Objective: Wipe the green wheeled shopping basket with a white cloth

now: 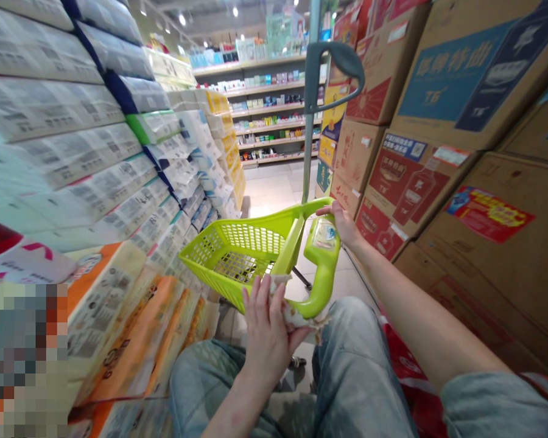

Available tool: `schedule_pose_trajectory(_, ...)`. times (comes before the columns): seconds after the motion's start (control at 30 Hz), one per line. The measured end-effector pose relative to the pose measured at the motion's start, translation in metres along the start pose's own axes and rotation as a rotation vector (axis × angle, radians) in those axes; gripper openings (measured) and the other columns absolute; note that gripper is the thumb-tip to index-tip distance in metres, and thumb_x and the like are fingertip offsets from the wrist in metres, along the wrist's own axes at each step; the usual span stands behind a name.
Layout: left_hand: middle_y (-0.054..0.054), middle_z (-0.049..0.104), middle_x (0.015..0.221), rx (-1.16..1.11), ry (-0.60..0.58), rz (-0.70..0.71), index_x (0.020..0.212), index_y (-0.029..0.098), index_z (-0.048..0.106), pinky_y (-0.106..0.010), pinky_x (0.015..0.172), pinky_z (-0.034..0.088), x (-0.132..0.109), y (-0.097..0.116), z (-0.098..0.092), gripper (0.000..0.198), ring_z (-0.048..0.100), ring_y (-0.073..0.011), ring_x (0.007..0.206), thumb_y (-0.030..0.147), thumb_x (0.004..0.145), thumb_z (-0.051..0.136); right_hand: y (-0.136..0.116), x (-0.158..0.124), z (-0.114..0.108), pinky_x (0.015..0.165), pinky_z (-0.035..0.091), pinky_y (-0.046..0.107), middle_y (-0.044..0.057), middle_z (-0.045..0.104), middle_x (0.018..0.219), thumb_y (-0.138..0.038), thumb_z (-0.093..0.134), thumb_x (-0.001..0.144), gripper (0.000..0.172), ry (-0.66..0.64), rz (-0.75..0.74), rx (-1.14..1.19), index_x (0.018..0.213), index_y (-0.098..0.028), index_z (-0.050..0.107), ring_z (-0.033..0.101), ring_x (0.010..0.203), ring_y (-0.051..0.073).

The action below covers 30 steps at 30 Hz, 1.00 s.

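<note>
A lime-green plastic shopping basket (201,249) with slotted sides is tilted in front of my knees. My left hand (269,322) presses a crumpled, brown-stained white tissue (296,316) against the basket's near edge, fingers laid over the rim. With its fingers curled around the far right corner, my right hand (342,224) steadies the basket. A worn pale label (324,233) sticks to the wide part of the green frame beside that hand. Part of the tissue is hidden under my left palm.
A grey pole with a looped handle (335,76) stands behind the basket. Stacked tissue packs (64,115) rise on the left, orange packs (123,340) nearer me. Cardboard cartons (447,79) line the right. Shelves of goods (274,100) stand beyond the tiled floor (274,182).
</note>
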<state>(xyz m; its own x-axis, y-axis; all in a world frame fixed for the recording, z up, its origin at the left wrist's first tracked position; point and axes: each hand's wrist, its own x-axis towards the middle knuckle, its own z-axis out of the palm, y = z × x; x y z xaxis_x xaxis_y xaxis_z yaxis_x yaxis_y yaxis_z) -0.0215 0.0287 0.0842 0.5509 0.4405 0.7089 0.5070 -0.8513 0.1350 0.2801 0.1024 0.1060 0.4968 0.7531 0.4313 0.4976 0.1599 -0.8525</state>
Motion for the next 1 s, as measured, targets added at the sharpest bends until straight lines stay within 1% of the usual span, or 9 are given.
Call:
schedule_pose_trajectory(0.13, -0.023, 0.038, 0.133, 0.019, -0.009, -0.056, 0.131, 0.009, 0.033, -0.056, 0.103, 0.027, -0.001, 0.010, 0.004, 0.069, 0.029, -0.0361, 0.130, 0.049, 0.078, 0.056, -0.003, -0.001, 0.000, 0.095, 0.037, 0.035, 0.006, 0.067, 0.100, -0.071, 0.016, 0.082, 0.076, 0.027, 0.008, 0.022, 0.084, -0.020, 0.071, 0.056, 0.103, 0.022)
schedule_pose_trajectory(0.23, -0.019, 0.051, 0.115, 0.018, -0.017, -0.039, 0.123, 0.009, 0.043, -0.053, 0.100, 0.030, 0.010, 0.020, 0.004, 0.063, 0.042, -0.0328, 0.117, 0.051, 0.078, 0.055, -0.006, -0.001, 0.000, 0.098, 0.035, 0.035, 0.006, 0.067, 0.102, -0.071, 0.014, 0.083, 0.077, 0.025, 0.018, -0.011, 0.082, -0.020, 0.072, 0.054, 0.107, 0.022)
schedule_pose_trajectory(0.33, -0.014, 0.057, 0.093, 0.028, -0.078, -0.041, 0.110, 0.010, 0.054, -0.050, 0.092, 0.037, 0.026, 0.028, 0.001, 0.054, 0.051, -0.0284, 0.097, 0.055, 0.078, 0.052, -0.006, 0.000, -0.002, 0.098, 0.035, 0.034, 0.007, 0.066, 0.103, -0.071, 0.009, 0.083, 0.082, 0.019, 0.027, -0.044, 0.083, -0.019, 0.072, 0.054, 0.108, 0.021)
schedule_pose_trajectory(0.47, -0.011, 0.059, 0.075, 0.047, -0.244, -0.076, 0.088, 0.014, 0.064, -0.043, 0.077, 0.043, 0.046, 0.039, -0.003, 0.045, 0.055, -0.0257, 0.080, 0.053, 0.084, 0.042, -0.004, 0.002, -0.005, 0.096, 0.037, 0.033, 0.008, 0.066, 0.101, -0.073, 0.009, 0.081, 0.085, 0.013, 0.019, -0.042, 0.083, -0.019, 0.073, 0.056, 0.105, 0.022)
schedule_pose_trajectory(0.57, -0.012, 0.062, 0.069, 0.047, -0.411, -0.095, 0.072, 0.015, 0.066, -0.039, 0.072, 0.044, 0.061, 0.047, -0.004, 0.050, 0.058, -0.0233, 0.073, 0.046, 0.090, 0.030, -0.002, 0.002, -0.008, 0.096, 0.037, 0.035, 0.008, 0.067, 0.098, -0.074, 0.010, 0.080, 0.084, 0.024, -0.001, -0.029, 0.081, -0.018, 0.073, 0.056, 0.103, 0.023)
schedule_pose_trajectory(0.7, -0.013, 0.065, 0.065, 0.035, -0.646, -0.098, 0.071, 0.014, 0.069, -0.034, 0.064, 0.045, 0.082, 0.049, -0.004, 0.063, 0.062, -0.0222, 0.066, 0.050, 0.090, 0.022, -0.002, 0.002, -0.012, 0.096, 0.037, 0.037, 0.008, 0.067, 0.098, -0.073, 0.015, 0.081, 0.080, 0.033, -0.002, -0.016, 0.079, -0.019, 0.073, 0.056, 0.103, 0.023)
schedule_pose_trajectory(0.83, -0.014, 0.067, 0.065, 0.009, -0.848, -0.012, 0.070, 0.014, 0.070, -0.031, 0.061, 0.045, 0.096, 0.040, -0.005, 0.067, 0.064, -0.0244, 0.067, 0.064, 0.081, 0.028, -0.001, 0.003, -0.015, 0.093, 0.040, 0.037, 0.007, 0.068, 0.095, -0.072, 0.015, 0.082, 0.078, 0.016, 0.023, -0.009, 0.079, -0.019, 0.073, 0.056, 0.104, 0.024)
schedule_pose_trajectory(0.93, -0.013, 0.068, 0.068, -0.015, -0.908, 0.017, 0.074, 0.014, 0.070, -0.031, 0.060, 0.046, 0.100, 0.035, -0.005, 0.062, 0.065, -0.0253, 0.069, 0.067, 0.076, 0.037, 0.002, 0.004, -0.015, 0.094, 0.039, 0.037, 0.007, 0.068, 0.095, -0.071, 0.016, 0.082, 0.077, 0.019, 0.007, 0.004, 0.078, -0.019, 0.073, 0.056, 0.104, 0.023)
schedule_pose_trajectory(1.0, -0.013, 0.068, 0.070, -0.018, -0.898, 0.017, 0.076, 0.014, 0.070, -0.031, 0.060, 0.047, 0.099, 0.034, -0.004, 0.058, 0.065, -0.0254, 0.070, 0.064, 0.075, 0.040, 0.005, 0.006, -0.014, 0.094, 0.038, 0.037, 0.007, 0.068, 0.096, -0.070, 0.016, 0.083, 0.076, 0.019, 0.000, 0.006, 0.079, -0.019, 0.073, 0.056, 0.104, 0.023)
